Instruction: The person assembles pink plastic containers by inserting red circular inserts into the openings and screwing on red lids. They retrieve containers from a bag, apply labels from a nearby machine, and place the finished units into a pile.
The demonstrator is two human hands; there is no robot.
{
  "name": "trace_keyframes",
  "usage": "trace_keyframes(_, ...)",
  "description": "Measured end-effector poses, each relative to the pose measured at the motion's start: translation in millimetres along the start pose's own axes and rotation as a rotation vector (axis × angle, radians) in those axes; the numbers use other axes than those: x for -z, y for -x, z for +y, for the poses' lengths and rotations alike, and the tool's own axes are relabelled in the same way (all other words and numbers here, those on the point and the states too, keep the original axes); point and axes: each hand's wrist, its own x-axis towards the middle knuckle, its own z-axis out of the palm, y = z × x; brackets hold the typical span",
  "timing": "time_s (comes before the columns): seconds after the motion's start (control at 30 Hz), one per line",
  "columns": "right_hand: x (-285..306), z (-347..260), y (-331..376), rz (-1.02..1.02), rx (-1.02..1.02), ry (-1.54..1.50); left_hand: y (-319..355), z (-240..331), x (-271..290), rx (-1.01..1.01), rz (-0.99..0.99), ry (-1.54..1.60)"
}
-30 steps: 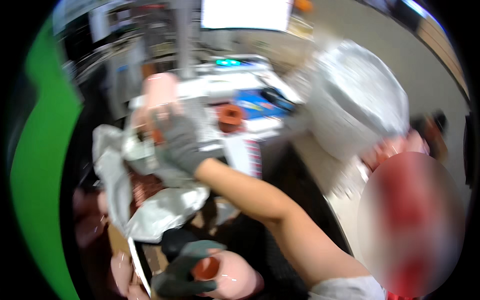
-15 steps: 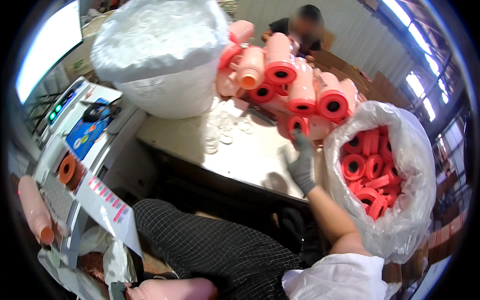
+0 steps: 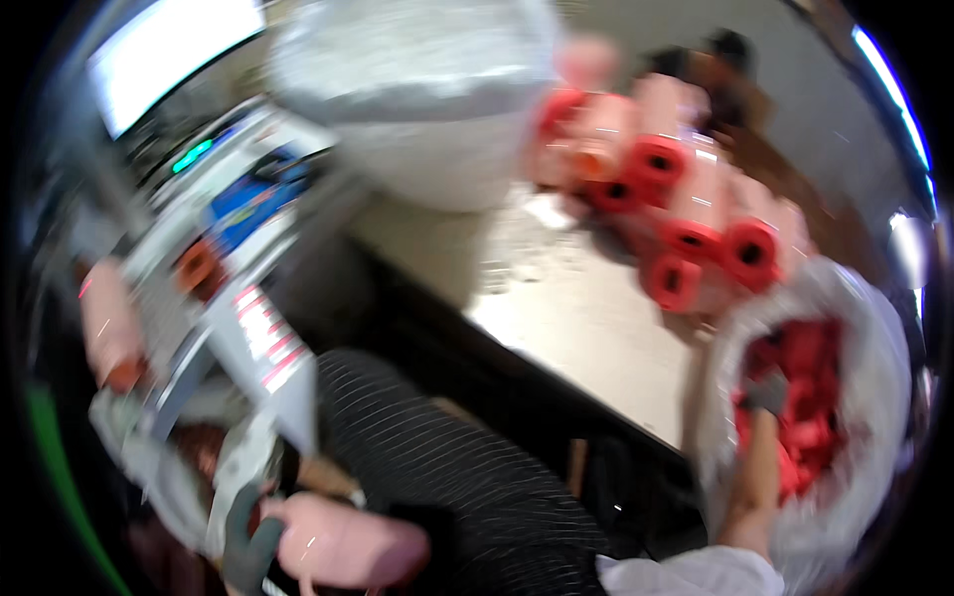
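At the lower left my left hand (image 3: 246, 541), in a grey glove, is closed around the neck end of a pink bottle (image 3: 348, 544). The bottle lies on its side next to my striped trouser leg. My right hand (image 3: 765, 391), gloved too, reaches into a clear plastic bag (image 3: 879, 338) among red lids (image 3: 810, 437). Motion smears its fingers, so I cannot see whether they hold a lid. Several pink bottles with red lids (image 3: 750, 253) lie piled at the far side of the worktable (image 3: 616, 358).
A big white sack (image 3: 427, 149) stands at the back of the table, with small clear rings beside it. At left are a machine (image 3: 164, 288), a lit screen (image 3: 174, 55), another pink bottle (image 3: 109, 323) and a label strip (image 3: 263, 333). A person (image 3: 725, 79) is beyond the pile.
My right hand has gone from a red lid at the pile's near edge down into the bag of lids. The whole view has swung. My left hand still holds the bottle.
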Motion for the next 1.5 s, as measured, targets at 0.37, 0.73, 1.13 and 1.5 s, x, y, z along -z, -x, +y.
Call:
trace_keyframes(0.37, 13.0, -115.9, 27.7, 0.262, 0.32, -0.547, 28.8, -51.5, 34.6, -0.085, 0.403, 0.116)
trace_keyframes(0.73, 138.3, -294.8, 242.8, -1.059, 1.032, -1.934, 2.0, -102.7, -78.6, -0.166, 0.548, 1.0)
trace_keyframes(1.13, 224.8, -377.9, 452.8, -0.108, 2.113, -1.538, 31.2, -62.8, -108.1, -0.171, 0.408, 1.294)
trace_keyframes(1.5, 204.1, -356.3, 434.0, 0.014, 2.268, -1.466, 21.4, -92.8, -121.1, -0.111, 0.297, 0.892)
